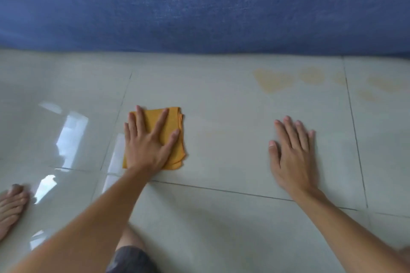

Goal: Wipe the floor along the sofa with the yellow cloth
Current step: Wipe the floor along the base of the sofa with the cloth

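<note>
— Where do we have the yellow cloth [172, 130]?
— Folded into a soft rectangle on the glossy pale floor [221, 161] tiles, near the blue woven sofa [199, 6]; our left hand [147, 141] presses it flat, fingers spread.
— And our right hand [292, 152]?
— Flat, empty, on bare tile; yellowish stains [275, 80] lie beyond.

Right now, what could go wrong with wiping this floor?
The yellowish stains near the sofa lie far to the right of the cloth, so they could get missed. The left hand presses flat on the folded cloth, which might bunch up. The right hand leans on glossy tile and could slip.
</note>
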Demonstrator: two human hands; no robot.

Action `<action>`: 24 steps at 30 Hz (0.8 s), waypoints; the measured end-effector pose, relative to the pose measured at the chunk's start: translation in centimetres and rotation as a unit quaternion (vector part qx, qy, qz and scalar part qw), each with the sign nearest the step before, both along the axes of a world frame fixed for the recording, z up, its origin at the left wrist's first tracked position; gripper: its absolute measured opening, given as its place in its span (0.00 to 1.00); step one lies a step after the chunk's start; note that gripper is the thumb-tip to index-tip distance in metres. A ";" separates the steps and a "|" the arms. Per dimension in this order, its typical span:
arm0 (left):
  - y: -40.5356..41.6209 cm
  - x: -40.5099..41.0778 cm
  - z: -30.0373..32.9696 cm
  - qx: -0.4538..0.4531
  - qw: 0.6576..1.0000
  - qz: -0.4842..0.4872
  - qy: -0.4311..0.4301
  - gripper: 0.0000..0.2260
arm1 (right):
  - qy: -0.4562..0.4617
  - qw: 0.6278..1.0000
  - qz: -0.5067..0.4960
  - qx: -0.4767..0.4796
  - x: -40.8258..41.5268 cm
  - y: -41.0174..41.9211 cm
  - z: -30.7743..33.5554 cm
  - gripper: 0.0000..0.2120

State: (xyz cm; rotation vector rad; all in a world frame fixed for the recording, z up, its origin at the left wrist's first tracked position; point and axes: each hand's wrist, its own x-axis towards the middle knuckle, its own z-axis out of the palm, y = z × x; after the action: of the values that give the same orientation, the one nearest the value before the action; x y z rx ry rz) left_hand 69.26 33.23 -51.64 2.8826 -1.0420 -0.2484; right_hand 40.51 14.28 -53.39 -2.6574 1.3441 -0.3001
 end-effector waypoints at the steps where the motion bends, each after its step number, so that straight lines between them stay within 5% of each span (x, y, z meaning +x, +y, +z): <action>1: -0.5 1.6 -0.1 0.007 1.000 0.014 -0.001 0.31 | -0.001 1.000 -0.001 -0.003 0.0 0.0 -0.1 0.28; 8: -11.1 6.9 -0.7 0.002 0.999 0.040 -0.008 0.32 | -0.013 1.000 -0.002 -0.028 -0.1 0.1 -0.5 0.27; 13: -21.3 1.5 -0.8 -0.013 0.999 -0.051 -0.002 0.32 | -0.034 0.999 0.003 -0.036 0.0 -0.1 -0.8 0.26; 16: -25.0 -4.6 -0.6 -0.018 0.992 -0.125 0.007 0.32 | -0.123 0.992 0.003 0.002 -0.3 -0.3 -0.5 0.24; 20: -23.4 -11.5 -0.7 -0.028 0.979 -0.201 0.023 0.31 | -0.220 0.974 -0.039 0.045 -1.4 -0.9 0.5 0.22; 24: -16.1 -16.2 -0.3 -0.038 0.972 -0.229 0.026 0.31 | -0.099 0.991 -0.082 0.019 -5.0 -2.2 1.2 0.25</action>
State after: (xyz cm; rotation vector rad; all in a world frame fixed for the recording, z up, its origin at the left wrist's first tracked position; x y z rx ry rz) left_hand 53.07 17.15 -51.95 2.5148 -1.6559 -0.2965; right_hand 35.51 12.10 -52.20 -2.4153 1.4895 -0.5372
